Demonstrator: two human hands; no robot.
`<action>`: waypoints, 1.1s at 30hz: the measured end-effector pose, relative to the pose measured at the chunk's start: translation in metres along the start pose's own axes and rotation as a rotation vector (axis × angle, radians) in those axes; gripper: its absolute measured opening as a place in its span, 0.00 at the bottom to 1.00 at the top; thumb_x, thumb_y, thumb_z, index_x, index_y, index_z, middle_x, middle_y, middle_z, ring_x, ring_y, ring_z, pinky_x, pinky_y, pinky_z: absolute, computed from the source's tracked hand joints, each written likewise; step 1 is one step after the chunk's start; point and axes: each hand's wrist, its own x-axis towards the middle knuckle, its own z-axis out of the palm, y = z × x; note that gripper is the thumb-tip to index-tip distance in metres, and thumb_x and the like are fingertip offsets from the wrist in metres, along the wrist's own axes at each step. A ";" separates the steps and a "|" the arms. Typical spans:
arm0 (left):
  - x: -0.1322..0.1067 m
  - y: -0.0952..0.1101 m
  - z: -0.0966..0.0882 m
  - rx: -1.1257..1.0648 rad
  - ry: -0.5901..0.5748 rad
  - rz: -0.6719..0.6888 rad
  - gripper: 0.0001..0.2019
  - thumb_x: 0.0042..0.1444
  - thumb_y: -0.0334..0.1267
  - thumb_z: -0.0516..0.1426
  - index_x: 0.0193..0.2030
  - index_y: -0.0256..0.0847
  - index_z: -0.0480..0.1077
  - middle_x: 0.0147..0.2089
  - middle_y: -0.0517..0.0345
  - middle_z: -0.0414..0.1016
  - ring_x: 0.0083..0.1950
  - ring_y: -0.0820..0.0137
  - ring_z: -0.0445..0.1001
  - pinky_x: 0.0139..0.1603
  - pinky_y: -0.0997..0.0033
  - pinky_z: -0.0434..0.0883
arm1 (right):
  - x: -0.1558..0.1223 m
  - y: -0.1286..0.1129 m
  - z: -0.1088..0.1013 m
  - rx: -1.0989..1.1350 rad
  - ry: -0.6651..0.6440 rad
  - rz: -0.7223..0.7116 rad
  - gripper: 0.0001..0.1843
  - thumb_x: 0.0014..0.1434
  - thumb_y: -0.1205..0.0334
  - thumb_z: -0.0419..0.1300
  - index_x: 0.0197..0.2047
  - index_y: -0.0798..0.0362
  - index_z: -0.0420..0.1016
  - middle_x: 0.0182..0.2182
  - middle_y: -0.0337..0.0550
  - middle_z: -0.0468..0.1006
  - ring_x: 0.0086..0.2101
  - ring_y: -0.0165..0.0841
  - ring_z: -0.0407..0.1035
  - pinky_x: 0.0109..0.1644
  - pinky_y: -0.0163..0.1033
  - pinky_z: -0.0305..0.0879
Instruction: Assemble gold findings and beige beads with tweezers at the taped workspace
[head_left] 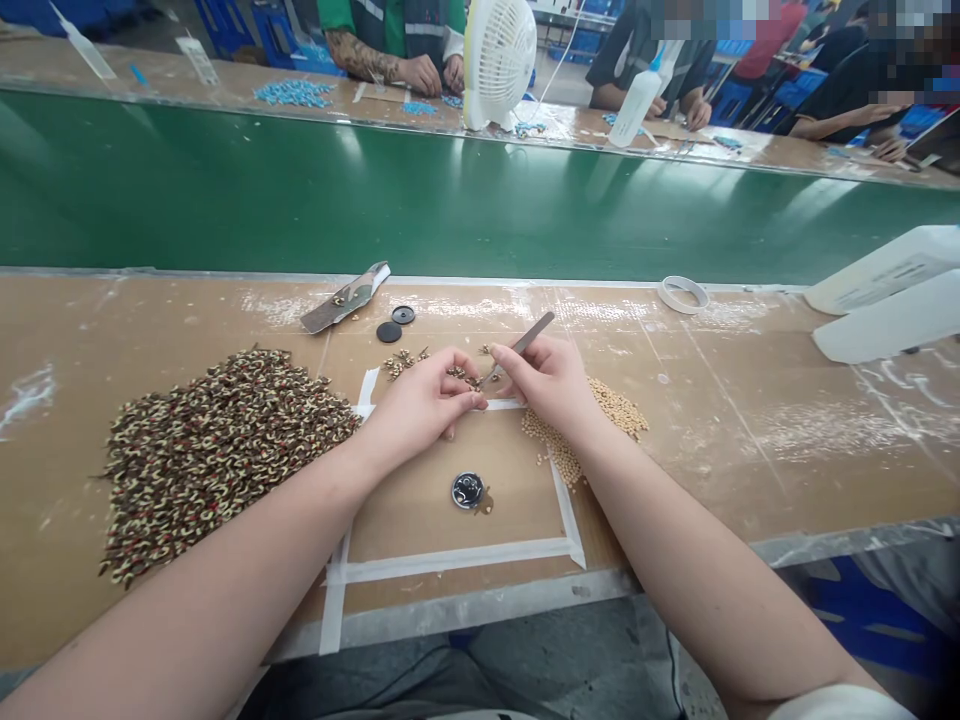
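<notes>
My right hand point(551, 382) grips metal tweezers point(521, 345), tips pointing down-left toward my left hand point(424, 400). The left fingers are pinched on a tiny part I cannot make out, right at the tweezer tips. A few small brown parts point(405, 362) lie just beyond my fingers. A big heap of dark brown, red-flecked parts point(210, 450) spreads to the left. A pile of small beige beads point(619, 408) lies under and right of my right wrist. A small round metal dish point(467, 490) sits nearer me inside a taped rectangle point(450, 560).
Two black discs point(396, 323) and a metal scoop point(345, 300) lie farther back, a tape roll point(683, 294) to the right, white boxes point(889, 290) at far right. A green conveyor belt point(450, 200) runs behind. Other people work across it beside a white fan point(499, 60).
</notes>
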 end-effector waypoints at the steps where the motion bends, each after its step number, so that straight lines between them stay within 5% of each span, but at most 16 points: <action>1: 0.000 0.001 -0.001 0.005 -0.010 -0.003 0.11 0.62 0.41 0.62 0.46 0.46 0.64 0.39 0.60 0.85 0.20 0.78 0.68 0.24 0.76 0.67 | 0.000 -0.001 -0.001 -0.002 0.002 0.001 0.23 0.60 0.39 0.68 0.30 0.51 0.77 0.22 0.36 0.76 0.22 0.32 0.75 0.25 0.37 0.69; 7: -0.003 0.005 -0.009 0.068 0.011 0.017 0.14 0.62 0.45 0.64 0.48 0.47 0.66 0.37 0.60 0.85 0.23 0.74 0.73 0.28 0.72 0.71 | -0.001 -0.008 -0.007 0.013 0.148 -0.060 0.22 0.63 0.40 0.66 0.31 0.51 0.79 0.17 0.35 0.73 0.20 0.30 0.72 0.25 0.37 0.66; 16: -0.007 0.010 -0.060 0.456 0.394 0.081 0.11 0.61 0.50 0.64 0.43 0.46 0.78 0.43 0.54 0.85 0.33 0.66 0.79 0.32 0.68 0.73 | -0.001 -0.007 -0.006 0.058 0.195 -0.103 0.20 0.63 0.42 0.67 0.30 0.51 0.79 0.18 0.35 0.72 0.20 0.30 0.71 0.24 0.37 0.65; 24: -0.006 0.006 -0.081 0.700 0.351 0.000 0.14 0.59 0.53 0.64 0.41 0.47 0.83 0.35 0.55 0.83 0.36 0.58 0.79 0.35 0.64 0.69 | -0.001 -0.002 -0.002 0.058 0.164 -0.117 0.20 0.64 0.42 0.65 0.31 0.51 0.79 0.21 0.36 0.75 0.23 0.30 0.70 0.27 0.37 0.64; 30: -0.001 0.003 -0.080 0.746 0.259 0.049 0.14 0.60 0.52 0.63 0.42 0.47 0.85 0.49 0.53 0.83 0.47 0.56 0.78 0.47 0.62 0.70 | -0.001 0.001 -0.002 0.029 0.127 -0.114 0.22 0.64 0.41 0.65 0.32 0.51 0.81 0.24 0.39 0.77 0.25 0.30 0.70 0.30 0.39 0.64; 33: -0.007 0.007 -0.091 0.805 0.320 0.073 0.16 0.63 0.52 0.60 0.47 0.48 0.84 0.52 0.53 0.82 0.48 0.57 0.78 0.47 0.61 0.70 | 0.000 0.001 -0.002 0.039 0.126 -0.119 0.23 0.64 0.40 0.65 0.32 0.52 0.80 0.23 0.39 0.76 0.25 0.30 0.70 0.30 0.39 0.63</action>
